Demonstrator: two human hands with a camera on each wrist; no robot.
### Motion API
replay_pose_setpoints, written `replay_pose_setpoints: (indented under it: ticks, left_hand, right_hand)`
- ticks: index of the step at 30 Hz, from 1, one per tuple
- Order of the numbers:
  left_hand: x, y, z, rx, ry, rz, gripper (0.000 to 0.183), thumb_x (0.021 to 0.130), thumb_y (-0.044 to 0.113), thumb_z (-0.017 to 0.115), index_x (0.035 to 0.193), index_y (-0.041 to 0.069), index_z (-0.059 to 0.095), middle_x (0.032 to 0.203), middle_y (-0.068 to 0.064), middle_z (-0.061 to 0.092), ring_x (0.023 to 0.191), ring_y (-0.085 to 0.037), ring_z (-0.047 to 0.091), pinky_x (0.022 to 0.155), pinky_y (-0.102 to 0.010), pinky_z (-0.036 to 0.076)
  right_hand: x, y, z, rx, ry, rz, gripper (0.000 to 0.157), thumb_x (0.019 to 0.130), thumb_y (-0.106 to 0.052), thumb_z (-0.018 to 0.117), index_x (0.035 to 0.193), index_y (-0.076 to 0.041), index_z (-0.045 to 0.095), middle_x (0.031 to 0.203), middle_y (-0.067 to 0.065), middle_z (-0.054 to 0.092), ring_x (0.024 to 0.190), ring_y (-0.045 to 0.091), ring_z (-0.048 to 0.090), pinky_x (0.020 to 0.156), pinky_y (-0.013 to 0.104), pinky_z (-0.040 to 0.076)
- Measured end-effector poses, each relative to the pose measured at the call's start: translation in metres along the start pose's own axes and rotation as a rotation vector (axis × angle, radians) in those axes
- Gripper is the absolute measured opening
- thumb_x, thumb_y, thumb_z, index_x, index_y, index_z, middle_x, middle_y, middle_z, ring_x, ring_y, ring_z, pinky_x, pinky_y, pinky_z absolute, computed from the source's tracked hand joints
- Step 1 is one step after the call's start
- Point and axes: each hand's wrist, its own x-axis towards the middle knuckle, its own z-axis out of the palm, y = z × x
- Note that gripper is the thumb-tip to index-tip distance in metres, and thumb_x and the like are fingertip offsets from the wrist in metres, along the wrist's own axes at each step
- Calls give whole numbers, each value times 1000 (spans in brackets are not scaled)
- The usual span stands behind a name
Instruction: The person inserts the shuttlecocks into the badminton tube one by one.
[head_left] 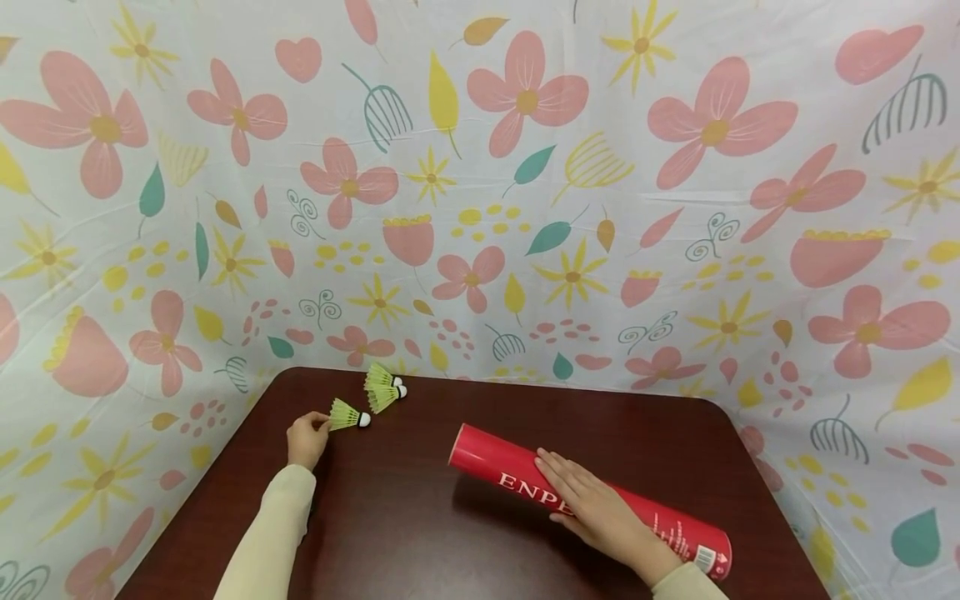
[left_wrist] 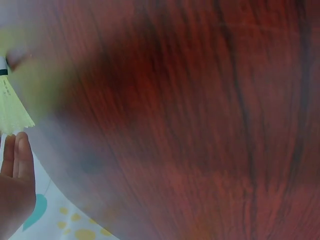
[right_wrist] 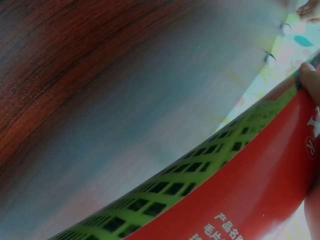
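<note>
My left hand (head_left: 306, 440) pinches the skirt edge of a yellow-green shuttlecock (head_left: 347, 415), whose white cork points right. In the left wrist view that hand (left_wrist: 17, 187) has its fingertips at the skirt of the shuttlecock (left_wrist: 12, 107). Just behind lie two more shuttlecocks (head_left: 384, 397), close together. My right hand (head_left: 596, 508) holds a long red shuttlecock tube (head_left: 487, 454) from above, fingers across its top and thumb on the near side. In the right wrist view the thumb presses the tube (right_wrist: 250, 185), which also bears a green and black netted pattern.
Underneath is a dark reddish-brown wooden table (head_left: 390, 517) with rounded far corners. A white cloth (head_left: 465, 350) printed with flowers and leaves hangs around its back and sides. The shuttlecocks are near the far left corner.
</note>
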Motion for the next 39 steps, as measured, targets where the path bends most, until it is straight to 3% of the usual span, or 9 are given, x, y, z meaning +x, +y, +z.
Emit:
replay_pose_setpoints:
  ticks: [13, 17, 22, 27, 34, 39]
  left_hand:
    - [-9, 5, -1, -5, 70, 25, 13, 92, 4, 64, 98, -5, 70, 96, -24, 68, 79, -34, 63, 61, -37, 49]
    - [-14, 9, -2, -17, 99, 60, 14, 92, 4, 64, 99, -6, 71, 96, -25, 68, 78, -34, 63, 63, -40, 50]
    - [-22, 15, -2, -15, 130, 108, 12, 89, 5, 68, 95, -5, 72, 91, -22, 70, 74, -32, 64, 59, -35, 49]
    - [-28, 22, 0, -21, 124, 112, 11, 89, 7, 69, 94, -2, 73, 90, -19, 71, 72, -29, 64, 55, -29, 47]
    - [-36, 31, 2, -41, 114, 139, 9, 87, 8, 71, 92, 1, 74, 89, -17, 71, 75, -29, 66, 56, -28, 48]
    - [-42, 39, 5, -69, 99, 165, 7, 86, 8, 72, 90, 2, 75, 88, -16, 72, 76, -29, 68, 56, -28, 49]
  right_hand:
    - [1, 2, 0, -15, -12, 1, 72, 96, -51, 41, 149, -3, 33, 154, 11, 33, 136, 25, 39, 115, 22, 11]
    - [1, 1, 0, -5, -11, 4, 73, 96, -52, 41, 149, -3, 32, 152, 13, 35, 136, 25, 38, 115, 21, 10]
    - [0, 0, 1, -10, 6, -11, 72, 96, -50, 45, 148, -2, 33, 151, 14, 37, 135, 27, 40, 115, 22, 10]
    - [0, 1, -1, -21, 0, -1, 73, 95, -51, 46, 149, -3, 33, 153, 12, 34, 135, 26, 40, 115, 22, 12]
    - [1, 2, -1, -25, 2, -12, 74, 94, -49, 53, 148, -1, 34, 151, 15, 37, 134, 27, 40, 116, 23, 11]
    - [1, 4, 0, -19, 22, -23, 73, 95, -49, 50, 147, 0, 35, 149, 17, 38, 134, 28, 41, 116, 23, 12]
